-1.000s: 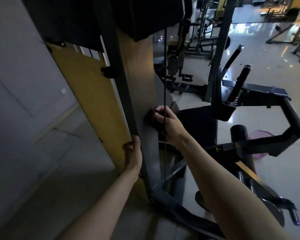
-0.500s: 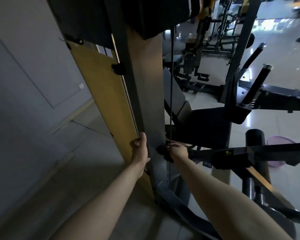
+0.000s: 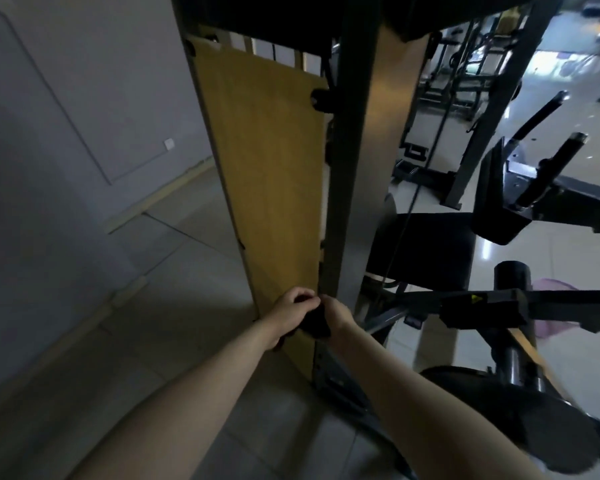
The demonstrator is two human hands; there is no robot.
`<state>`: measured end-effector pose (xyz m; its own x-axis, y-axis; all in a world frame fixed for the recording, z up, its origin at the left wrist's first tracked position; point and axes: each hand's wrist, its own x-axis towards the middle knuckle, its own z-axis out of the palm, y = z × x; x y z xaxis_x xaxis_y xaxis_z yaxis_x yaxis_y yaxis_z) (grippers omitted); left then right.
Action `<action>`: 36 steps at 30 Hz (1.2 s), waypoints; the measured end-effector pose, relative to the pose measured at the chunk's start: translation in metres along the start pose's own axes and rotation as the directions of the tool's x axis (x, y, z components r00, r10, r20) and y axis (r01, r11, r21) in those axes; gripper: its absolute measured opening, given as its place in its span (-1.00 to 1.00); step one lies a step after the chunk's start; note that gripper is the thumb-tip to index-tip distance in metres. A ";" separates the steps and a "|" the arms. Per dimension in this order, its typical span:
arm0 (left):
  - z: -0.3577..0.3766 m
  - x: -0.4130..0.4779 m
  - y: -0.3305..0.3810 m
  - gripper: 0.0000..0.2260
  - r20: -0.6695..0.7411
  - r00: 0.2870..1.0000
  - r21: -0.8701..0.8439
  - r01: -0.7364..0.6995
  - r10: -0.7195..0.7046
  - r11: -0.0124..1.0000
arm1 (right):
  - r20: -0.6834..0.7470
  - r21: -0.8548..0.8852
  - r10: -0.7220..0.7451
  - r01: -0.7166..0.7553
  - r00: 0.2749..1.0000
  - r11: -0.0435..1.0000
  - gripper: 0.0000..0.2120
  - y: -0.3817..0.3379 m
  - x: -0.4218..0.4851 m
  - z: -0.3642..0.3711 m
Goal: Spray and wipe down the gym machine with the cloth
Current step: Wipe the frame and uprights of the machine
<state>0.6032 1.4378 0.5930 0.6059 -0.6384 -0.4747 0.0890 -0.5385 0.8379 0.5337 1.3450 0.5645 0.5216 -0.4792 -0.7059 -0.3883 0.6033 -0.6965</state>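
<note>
**Both hands on the cloth at the foot of the machine**

The left hand (image 3: 290, 308) and right hand (image 3: 338, 313) meet low down in front of the grey-framed gym machine (image 3: 347, 188), with a small, bunched black cloth (image 3: 314, 323) between them. The left hand's fingers curl over the top of the cloth and pinch it. The right hand holds it from the other side, its fingers mostly hidden behind the fabric. The cloth hangs as a crumpled wad, its longer side running roughly up and down and its loose end pointing at the floor. It sits just in front of the seam where the machine's tall, flat yellow panel (image 3: 271, 174) meets the dark upright post (image 3: 343, 265); whether it touches either one cannot be told. Panel and post both run lengthwise from top to floor. A thin black cable (image 3: 417, 188) hangs right of the post, beside a black padded seat (image 3: 426, 244). Pale floor tiles (image 3: 174, 265) and a grey wall (image 3: 66, 98) lie to the left.
</note>
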 end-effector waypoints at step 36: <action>-0.562 0.241 -0.041 -0.78 -0.219 0.956 -0.272 -0.253 0.196 0.928 | -0.035 0.164 -0.434 0.434 0.900 0.886 -0.74 -0.127 0.232 0.546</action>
<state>1.1900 1.6146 0.5957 0.7696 -0.5955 -0.2307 0.1449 -0.1890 0.9712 1.1190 1.5054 0.5594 0.6114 -0.7157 -0.3376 0.0068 0.4313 -0.9022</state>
